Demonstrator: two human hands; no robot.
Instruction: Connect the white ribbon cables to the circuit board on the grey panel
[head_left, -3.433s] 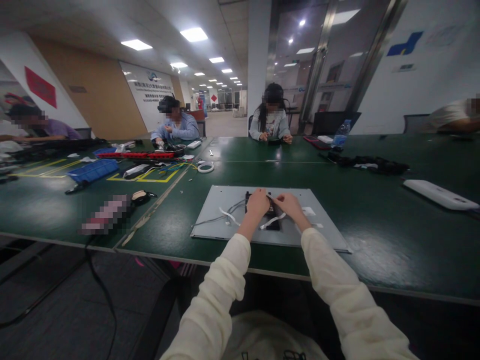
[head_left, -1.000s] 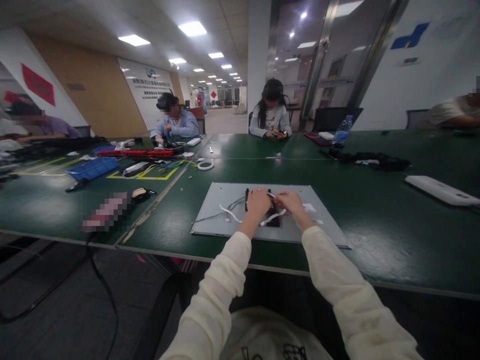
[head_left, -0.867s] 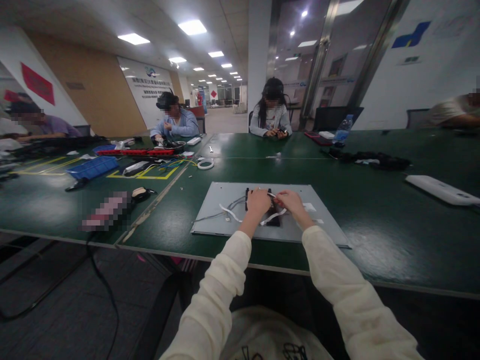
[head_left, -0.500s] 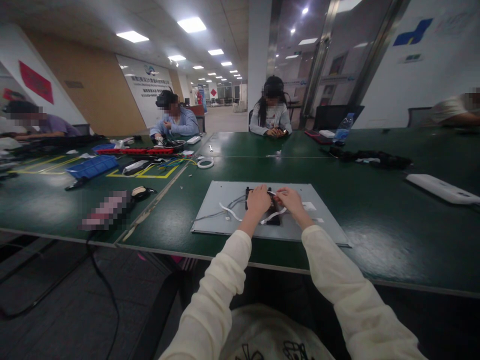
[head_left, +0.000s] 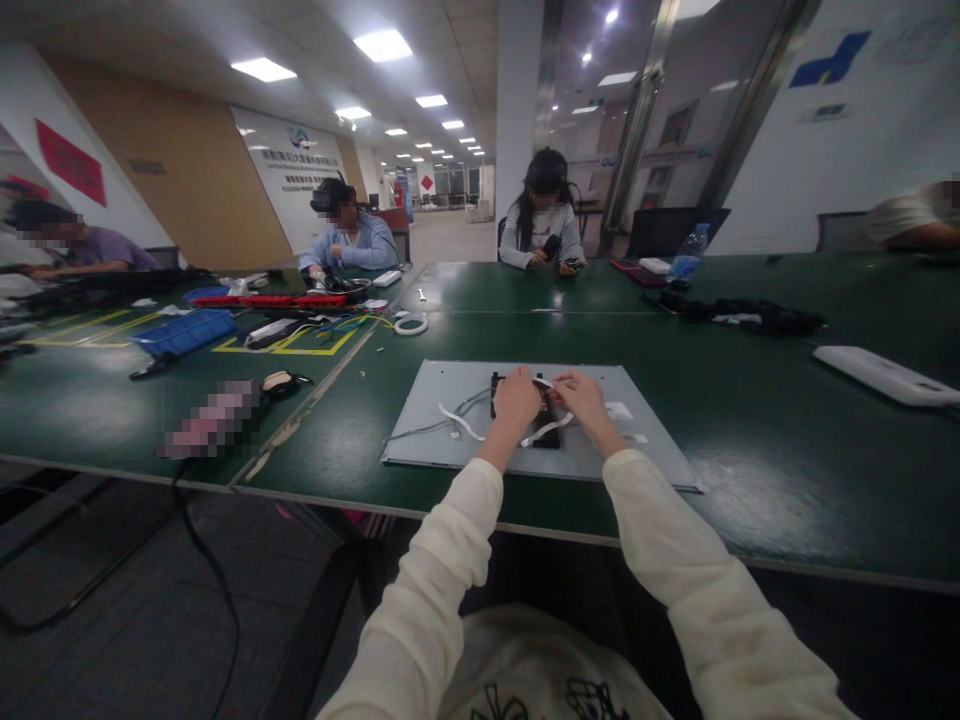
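A flat grey metal panel lies on the green table in front of me. A black part sits at its middle, mostly covered by my hands. My left hand is curled over the upper left of this part; its fingertips are hidden. Close on its right, my right hand has thumb and fingers pinched together on a white flat cable that loops round the black part. Another white strip and thin grey cables spread out leftward over the panel.
On the left are a blue tray, a computer mouse and a white tape roll. A white power strip lies at right, a water bottle farther back. Several people sit around the table.
My hands have barely moved over the black part. Across the table, a person has raised a dark object in their hands.
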